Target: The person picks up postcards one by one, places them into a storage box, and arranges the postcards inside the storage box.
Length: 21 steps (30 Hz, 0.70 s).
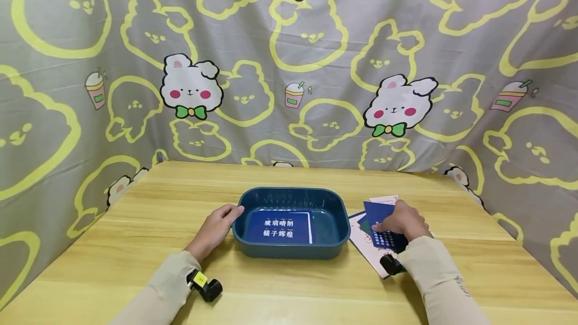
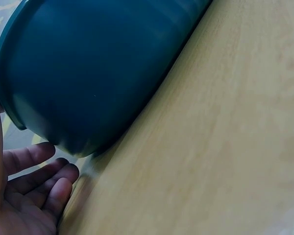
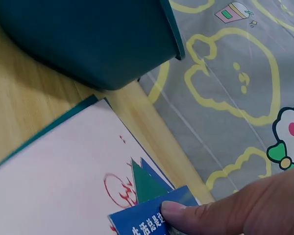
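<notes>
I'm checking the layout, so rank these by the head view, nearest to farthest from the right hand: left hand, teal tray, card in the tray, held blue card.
1. Held blue card: pinched in the right hand.
2. Teal tray: to its left.
3. Card in the tray: farther left.
4. Left hand: at the tray's left end.

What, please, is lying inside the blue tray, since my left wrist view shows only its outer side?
Observer: A blue card with white characters lies in the tray.
Operator: Thank you; what is happening off to the right?
Observer: The right hand holds a second blue card.
Operator: Is anything else over there?
Observer: Yes, a pale sheet with red markings lies to the right of the tray.
</notes>
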Each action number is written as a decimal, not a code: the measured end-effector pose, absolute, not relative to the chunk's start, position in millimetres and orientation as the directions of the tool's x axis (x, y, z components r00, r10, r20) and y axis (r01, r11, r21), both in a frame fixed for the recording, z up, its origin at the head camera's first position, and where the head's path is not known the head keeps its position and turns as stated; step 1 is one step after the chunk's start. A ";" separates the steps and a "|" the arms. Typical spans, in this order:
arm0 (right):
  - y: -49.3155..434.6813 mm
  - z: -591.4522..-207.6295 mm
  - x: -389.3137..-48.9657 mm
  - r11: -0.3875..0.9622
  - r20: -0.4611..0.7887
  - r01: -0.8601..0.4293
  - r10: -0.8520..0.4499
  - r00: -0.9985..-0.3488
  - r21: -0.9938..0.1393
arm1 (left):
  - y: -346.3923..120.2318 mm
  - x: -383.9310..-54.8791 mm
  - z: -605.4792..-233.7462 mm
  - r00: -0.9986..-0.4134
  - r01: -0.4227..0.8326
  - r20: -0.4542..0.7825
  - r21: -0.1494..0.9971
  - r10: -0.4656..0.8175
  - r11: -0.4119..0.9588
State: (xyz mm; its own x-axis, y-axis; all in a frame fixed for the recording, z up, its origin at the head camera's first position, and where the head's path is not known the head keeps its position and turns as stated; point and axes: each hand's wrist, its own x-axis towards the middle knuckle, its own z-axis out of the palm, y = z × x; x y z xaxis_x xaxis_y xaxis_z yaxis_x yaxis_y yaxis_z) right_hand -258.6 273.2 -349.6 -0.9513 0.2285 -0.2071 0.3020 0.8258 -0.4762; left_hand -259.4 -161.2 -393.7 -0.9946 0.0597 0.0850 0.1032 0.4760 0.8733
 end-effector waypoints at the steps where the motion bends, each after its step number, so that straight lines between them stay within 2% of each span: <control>1: 274.1 -349.2 -258.6 0.820 -0.215 0.314 0.237 -0.947 -0.478 | -161.1 -259.6 -393.5 -0.995 0.103 0.085 0.874 0.059 0.474; 8: 283.0 -350.1 -259.6 0.802 -0.258 0.338 0.236 -0.937 -0.493 | -158.4 -259.6 -392.7 -0.995 0.104 0.091 0.871 0.051 0.481; 13: 285.9 -353.6 -260.7 0.751 -0.279 0.309 0.172 -0.945 -0.583 | -156.9 -259.1 -393.0 -0.994 0.105 0.091 0.870 0.052 0.482; 21: 282.7 -348.6 -260.5 0.807 -0.263 0.342 0.239 -0.935 -0.481 | -157.7 -259.3 -392.4 -0.995 0.097 0.087 0.866 0.042 0.491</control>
